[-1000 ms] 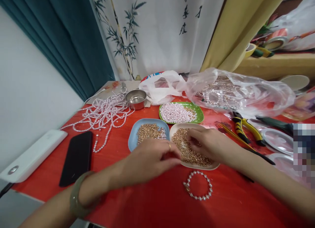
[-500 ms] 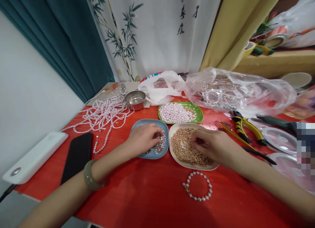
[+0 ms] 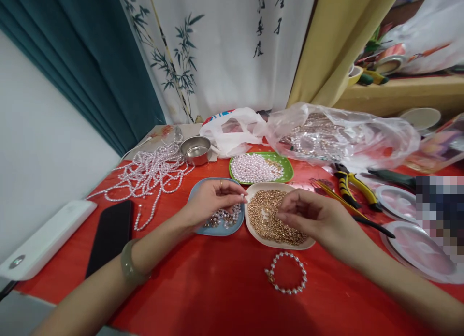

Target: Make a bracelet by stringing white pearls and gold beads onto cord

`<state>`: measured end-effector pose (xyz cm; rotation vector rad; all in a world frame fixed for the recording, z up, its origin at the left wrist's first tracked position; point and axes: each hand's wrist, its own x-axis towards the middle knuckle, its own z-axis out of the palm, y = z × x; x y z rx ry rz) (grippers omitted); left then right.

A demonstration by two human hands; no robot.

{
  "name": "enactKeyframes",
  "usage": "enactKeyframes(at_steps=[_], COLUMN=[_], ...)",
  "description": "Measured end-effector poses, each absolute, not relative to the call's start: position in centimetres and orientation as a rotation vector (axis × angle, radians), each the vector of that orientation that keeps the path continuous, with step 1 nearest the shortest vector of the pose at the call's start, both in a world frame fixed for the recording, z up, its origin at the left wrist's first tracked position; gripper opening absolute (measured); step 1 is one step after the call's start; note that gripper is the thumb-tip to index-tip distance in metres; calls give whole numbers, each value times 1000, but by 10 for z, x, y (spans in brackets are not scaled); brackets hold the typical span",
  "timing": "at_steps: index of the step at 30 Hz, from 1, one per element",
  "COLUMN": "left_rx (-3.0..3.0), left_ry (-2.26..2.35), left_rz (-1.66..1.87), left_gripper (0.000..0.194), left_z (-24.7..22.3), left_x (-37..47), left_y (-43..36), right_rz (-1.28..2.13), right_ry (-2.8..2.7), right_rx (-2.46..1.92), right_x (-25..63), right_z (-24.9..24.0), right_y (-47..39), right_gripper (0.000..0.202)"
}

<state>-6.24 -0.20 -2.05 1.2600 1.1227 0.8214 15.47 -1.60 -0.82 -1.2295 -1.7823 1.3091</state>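
My left hand (image 3: 217,198) is over the blue tray (image 3: 237,226) of clear and silvery beads, thumb and index finger pinched on a small pale bead (image 3: 242,196). My right hand (image 3: 302,212) hovers at the right part of the cream tray (image 3: 253,237), which holds small gold beads (image 3: 286,232). Its thumb and fingertips are pressed together; whatever they hold is too small to make out. Behind both trays lies a green tray (image 3: 289,171) with pinkish-white beads (image 3: 253,168). A beaded bracelet (image 3: 304,273) rests on the red table in front of the cream tray.
Strings of pearls (image 3: 155,169), a metal bowl (image 3: 195,150), a black phone (image 3: 110,234) and a white device (image 3: 47,239) are at the left. Plastic bags (image 3: 340,135) line the back. Yellow-black pliers (image 3: 357,188) and clear spools (image 3: 416,249) lie at the right.
My left hand has risen from the beads in the blue tray, its pinched fingertips now at the tray's right edge. My right hand has lifted slightly. The camera view has shifted a little.
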Motion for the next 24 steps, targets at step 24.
enactKeyframes(at_steps=[24], left_rx=[1407], left_ry=[861], left_rz=[852], left_gripper=[10], left_z=[-1], left_x=[-33], left_y=[-26], right_rz=[1818], right_ry=[-1108], right_rx=[-1031], right_x=[137], right_z=[13], right_y=[-48], right_gripper=[29])
